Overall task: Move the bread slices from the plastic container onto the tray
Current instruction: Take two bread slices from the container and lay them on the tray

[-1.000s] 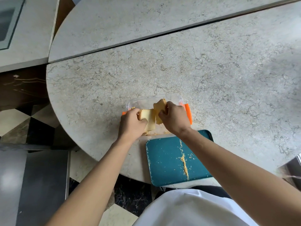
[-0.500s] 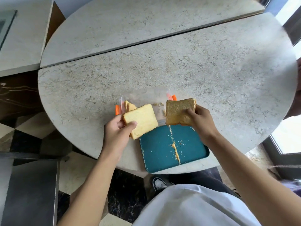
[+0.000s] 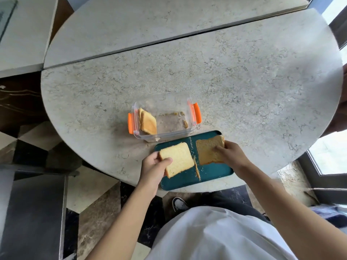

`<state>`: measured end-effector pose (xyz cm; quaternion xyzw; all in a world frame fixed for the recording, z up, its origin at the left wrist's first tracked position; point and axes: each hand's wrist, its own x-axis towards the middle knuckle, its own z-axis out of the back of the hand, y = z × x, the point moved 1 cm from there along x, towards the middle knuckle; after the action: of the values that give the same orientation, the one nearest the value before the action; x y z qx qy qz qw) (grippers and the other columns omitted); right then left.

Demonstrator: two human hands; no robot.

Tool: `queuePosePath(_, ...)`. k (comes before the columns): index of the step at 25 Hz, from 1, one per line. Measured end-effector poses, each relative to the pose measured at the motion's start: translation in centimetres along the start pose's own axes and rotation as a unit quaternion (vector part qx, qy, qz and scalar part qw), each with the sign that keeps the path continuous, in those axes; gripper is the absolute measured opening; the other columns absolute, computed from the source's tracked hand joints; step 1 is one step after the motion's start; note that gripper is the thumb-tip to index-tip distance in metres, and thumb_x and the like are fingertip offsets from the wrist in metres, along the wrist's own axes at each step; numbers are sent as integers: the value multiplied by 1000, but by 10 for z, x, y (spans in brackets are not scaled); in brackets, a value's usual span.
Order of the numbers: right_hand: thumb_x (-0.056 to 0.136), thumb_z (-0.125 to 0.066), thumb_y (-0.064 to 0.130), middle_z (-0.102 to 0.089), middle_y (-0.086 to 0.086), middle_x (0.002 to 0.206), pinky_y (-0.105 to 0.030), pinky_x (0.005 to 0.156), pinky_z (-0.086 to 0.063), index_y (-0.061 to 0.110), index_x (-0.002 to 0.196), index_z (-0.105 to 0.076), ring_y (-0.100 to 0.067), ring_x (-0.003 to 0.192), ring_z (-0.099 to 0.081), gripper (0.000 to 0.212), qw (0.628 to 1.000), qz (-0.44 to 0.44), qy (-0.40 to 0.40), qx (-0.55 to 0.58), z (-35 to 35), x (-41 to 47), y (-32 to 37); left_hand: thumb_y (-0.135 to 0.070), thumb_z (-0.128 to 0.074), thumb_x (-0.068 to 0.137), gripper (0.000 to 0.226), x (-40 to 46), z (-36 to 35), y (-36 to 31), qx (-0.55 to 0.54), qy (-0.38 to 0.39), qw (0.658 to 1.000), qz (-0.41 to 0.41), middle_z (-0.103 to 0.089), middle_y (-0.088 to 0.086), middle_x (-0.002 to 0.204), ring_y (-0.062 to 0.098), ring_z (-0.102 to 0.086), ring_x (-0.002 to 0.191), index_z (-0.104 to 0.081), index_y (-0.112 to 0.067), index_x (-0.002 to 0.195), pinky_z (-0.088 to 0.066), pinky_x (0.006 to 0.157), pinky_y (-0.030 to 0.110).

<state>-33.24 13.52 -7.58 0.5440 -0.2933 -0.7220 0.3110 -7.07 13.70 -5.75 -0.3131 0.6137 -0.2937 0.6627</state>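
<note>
Bread slices point(image 3: 177, 159) in both hands hide much of the tray point(image 3: 210, 173).

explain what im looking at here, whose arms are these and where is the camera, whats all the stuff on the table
There is no machine here: a person works with two bare hands. The single camera sits on the person's head and looks forward and down, so the arms reach in from the bottom of the picture.

On the round stone table stands a clear plastic container with orange clips. Slices of bread lean against its left wall, and crumbs lie on its floor. Just nearer the person lies a teal tray with a line of crumbs down its middle.

The left hand holds a pale bread slice over the tray's left half. The right hand holds a browner slice at the right half. Whether either slice touches the tray yet is hard to tell.
</note>
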Motion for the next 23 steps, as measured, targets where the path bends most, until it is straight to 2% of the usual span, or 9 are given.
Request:
queuePosePath(5,92,-60,12,-70,-20,107,-33,62,-60,3,107,-67,-30,94,-68,19,999,-37,-5,3,5,32,-12,-4,-69,88,18,28,-9,13,12,-51,996,72,-75,10,108,29,-71,100,-70,-17,99,-60,85,57)
queuePosePath(8,90,-60,13,-69,-18,105,-32,61,-61,8,99,-68,-28,93,-69,12,999,-44,5,-8,1,47,-10,-6,-70,86,15,41,-12,12,19,-84,993,81,-75,10,104,29,-72,97,-70,-18,96,-60,83,58)
queuePosePath(11,89,-61,15,-70,-17,102,-40,69,-64,12,92,-66,-25,87,-69,7,999,-38,8,-18,0,58,-7,-5,-70,86,14,48,-14,6,58,-95,992,66,-78,3,95,24,-74,89,-70,-18,92,-61,78,52)
queuePosePath(13,87,-61,21,-70,-16,101,-44,74,-63,9,101,-63,-27,89,-69,18,997,-31,7,-69,1,61,-5,-7,-70,84,16,55,-16,4,83,-93,990,65,-78,-1,92,23,-74,89,-68,-18,96,-60,79,50)
queuePosePath(17,86,-57,27,-65,-4,90,-29,53,-43,13,112,-54,-16,74,-61,30,976,8,-6,-215,8,56,0,-16,-71,80,34,62,-17,3,141,-91,983,76,-72,4,106,25,-70,95,-60,-17,113,-58,85,49)
queuePosePath(20,86,-55,27,-68,-5,98,-30,56,-44,13,124,-54,-20,79,-63,40,966,35,-18,-254,13,52,0,-25,-70,78,45,61,-17,4,152,-94,980,83,-70,2,106,22,-68,94,-55,-18,120,-58,81,46)
queuePosePath(23,88,-54,30,-70,-6,99,-32,58,-45,12,115,-60,-21,79,-63,32,955,51,-27,-291,16,49,1,-28,-69,81,54,58,-14,5,148,-103,980,85,-67,-6,97,15,-66,88,-51,-16,130,-54,73,36)
